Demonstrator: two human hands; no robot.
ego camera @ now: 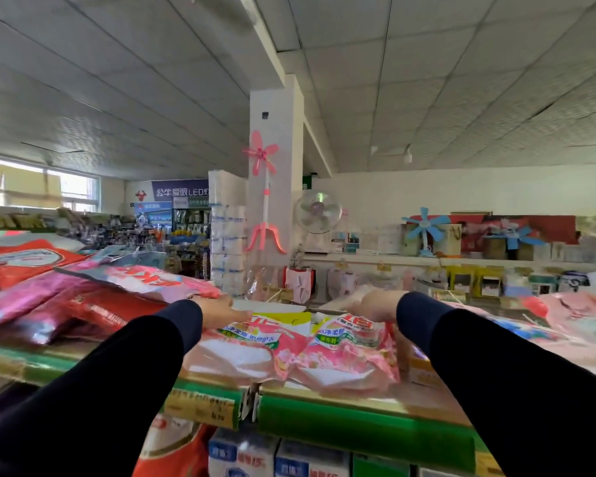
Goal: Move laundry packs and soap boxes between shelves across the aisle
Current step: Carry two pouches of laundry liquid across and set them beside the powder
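Observation:
Two pink laundry packs lie side by side on the top shelf (324, 407) in front of me, a left pack (248, 352) and a right pack (344, 356). Both my arms, in dark sleeves, reach over them. My left hand (221, 311) rests on the far left corner of the left pack, its fingers looking straight. At the far end of the right pack is my right hand (372, 306), blurred, so its fingers and grip are unclear.
Red and pink laundry bags (83, 297) are piled on the shelf to the left, more pink packs (572, 315) to the right. Blue-and-white boxes (276, 456) stand on the shelf below. A white pillar (279, 166) and fans rise beyond the shelf.

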